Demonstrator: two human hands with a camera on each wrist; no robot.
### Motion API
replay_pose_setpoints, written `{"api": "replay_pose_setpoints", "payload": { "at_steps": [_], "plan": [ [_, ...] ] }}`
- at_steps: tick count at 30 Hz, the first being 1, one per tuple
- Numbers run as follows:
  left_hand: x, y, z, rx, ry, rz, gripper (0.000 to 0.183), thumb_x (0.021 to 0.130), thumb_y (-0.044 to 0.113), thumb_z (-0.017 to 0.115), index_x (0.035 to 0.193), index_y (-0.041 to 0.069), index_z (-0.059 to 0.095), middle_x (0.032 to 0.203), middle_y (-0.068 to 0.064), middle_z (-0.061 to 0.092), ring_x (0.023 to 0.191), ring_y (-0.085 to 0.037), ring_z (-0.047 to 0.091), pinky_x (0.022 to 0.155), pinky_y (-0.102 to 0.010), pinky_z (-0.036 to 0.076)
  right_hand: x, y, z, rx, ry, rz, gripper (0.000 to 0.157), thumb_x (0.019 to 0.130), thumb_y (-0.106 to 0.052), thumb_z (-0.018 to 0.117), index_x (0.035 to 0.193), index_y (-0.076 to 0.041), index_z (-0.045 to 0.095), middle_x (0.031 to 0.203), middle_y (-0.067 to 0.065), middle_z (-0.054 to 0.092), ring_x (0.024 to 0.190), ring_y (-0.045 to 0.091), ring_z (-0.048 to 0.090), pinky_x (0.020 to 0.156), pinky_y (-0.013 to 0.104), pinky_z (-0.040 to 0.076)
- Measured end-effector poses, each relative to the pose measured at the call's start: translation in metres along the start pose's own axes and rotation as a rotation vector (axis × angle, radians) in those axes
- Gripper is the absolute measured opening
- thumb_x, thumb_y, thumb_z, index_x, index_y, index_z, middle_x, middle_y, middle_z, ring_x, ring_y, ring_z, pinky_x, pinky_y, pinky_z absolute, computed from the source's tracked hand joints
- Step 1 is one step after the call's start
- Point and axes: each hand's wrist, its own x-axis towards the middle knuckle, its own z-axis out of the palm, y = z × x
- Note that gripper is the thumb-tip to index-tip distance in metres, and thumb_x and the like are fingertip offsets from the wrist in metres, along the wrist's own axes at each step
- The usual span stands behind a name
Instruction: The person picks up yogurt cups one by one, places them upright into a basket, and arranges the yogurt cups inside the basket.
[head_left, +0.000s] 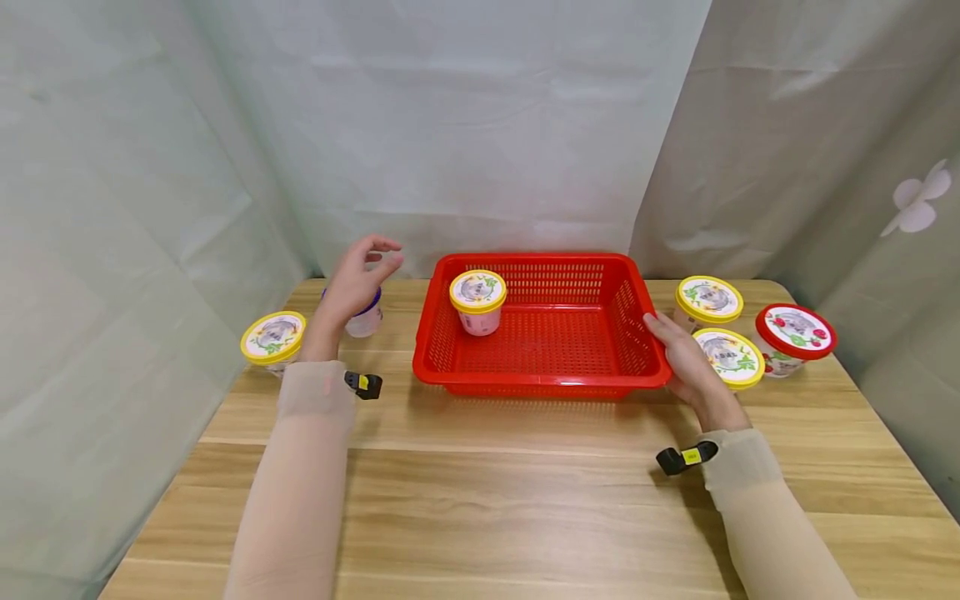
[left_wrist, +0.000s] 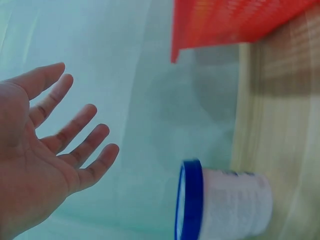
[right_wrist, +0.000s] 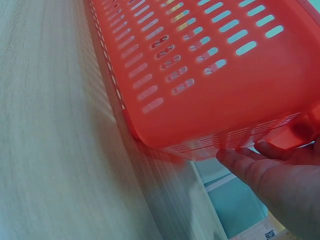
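Observation:
My left hand hovers at the back left, above a white tub with a blue lid that it partly hides in the head view. Its fingers are spread and hold nothing; in the left wrist view the blue-lidded tub stands apart from them. At the right end of a red plastic basket, my right hand grips the rim, thumb on top. The right wrist view has its fingers against the outer wall under the rim. Inside the basket, at its left, stands a yellow-lidded tub.
Another yellow-lidded tub stands at the table's left edge. Right of the basket are two more with yellow lids, one behind and one in front, beside a red-lidded tub. A pale curtain hangs behind the wooden table.

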Motion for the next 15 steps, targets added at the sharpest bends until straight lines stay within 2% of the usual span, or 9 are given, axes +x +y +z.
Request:
{"api": "replay_pose_setpoints", "payload": {
  "at_steps": [6,11,15],
  "plan": [
    [-0.014,-0.021,-0.008,0.031,0.043,-0.074,0.043,0.109,0.031,0.056,0.139,0.002,0.055,0.15,-0.023,0.044,0.141,-0.044,0.04,0.116,-0.062,0.035,-0.001,0.001,-0.001,-0.004,-0.003,0.004,0.073,0.109,-0.047,0.046,0.166,-0.013,0.017,0.131,0.007,0.055,0.105,0.015,0.066,0.088,0.031,0.061],
    [-0.02,-0.035,-0.014,0.027,0.073,-0.083,0.04,0.109,0.029,0.055,0.138,0.001,0.055,0.149,-0.023,0.046,0.141,-0.044,0.041,0.116,-0.062,0.035,-0.001,0.0,-0.001,-0.006,-0.001,0.0,0.071,0.109,-0.047,0.046,0.165,-0.012,0.019,0.129,0.006,0.057,0.103,0.014,0.066,0.086,0.03,0.061],
    [-0.024,-0.041,-0.015,0.013,0.077,-0.111,0.042,0.109,0.031,0.054,0.139,0.002,0.054,0.149,-0.021,0.046,0.142,-0.043,0.04,0.115,-0.063,0.035,0.0,0.0,-0.001,-0.012,0.005,-0.002,0.072,0.109,-0.047,0.047,0.164,-0.012,0.019,0.127,0.004,0.059,0.102,0.014,0.067,0.085,0.029,0.061]
  ]
}}
